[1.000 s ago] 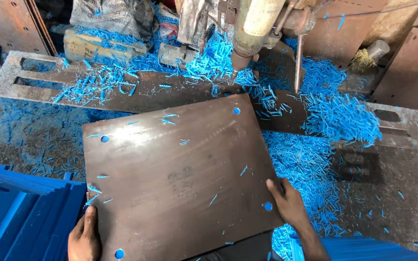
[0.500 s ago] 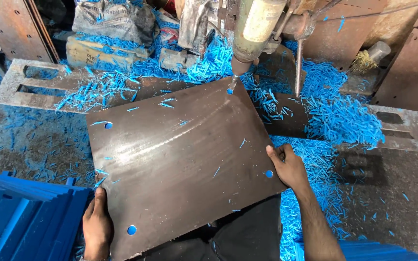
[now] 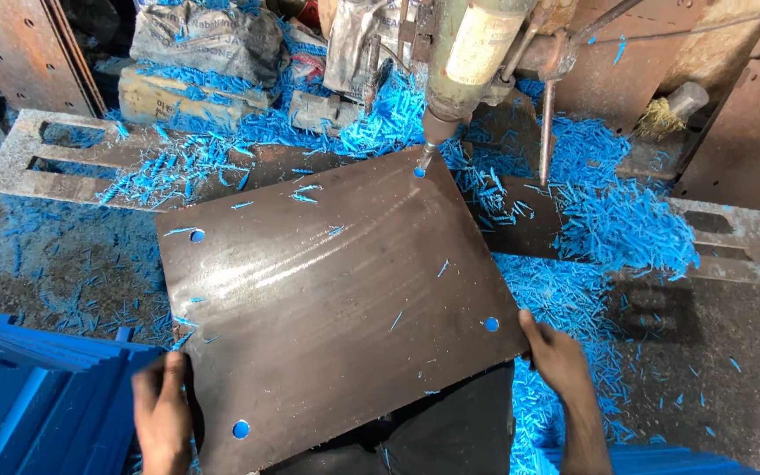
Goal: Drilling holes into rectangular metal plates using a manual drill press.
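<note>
While the left hand (image 3: 163,418) gripped the near left corner of the dark metal plate (image 3: 327,299), the right hand (image 3: 556,356) clasped its right corner, each grip closed on the edge. It lay flat on the bench (image 3: 732,387), tilted askew, one far corner hole under the drill bit (image 3: 425,158). Blue shavings (image 3: 626,220) lay heaped beside it.

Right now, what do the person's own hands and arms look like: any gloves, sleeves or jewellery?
Both hands are bare: no gloves on the left hand or the right hand. The right forearm is bare down to the frame edge, with no sleeve, watch or bracelet visible. Only the left hand and wrist show; no ring can be made out.
</note>
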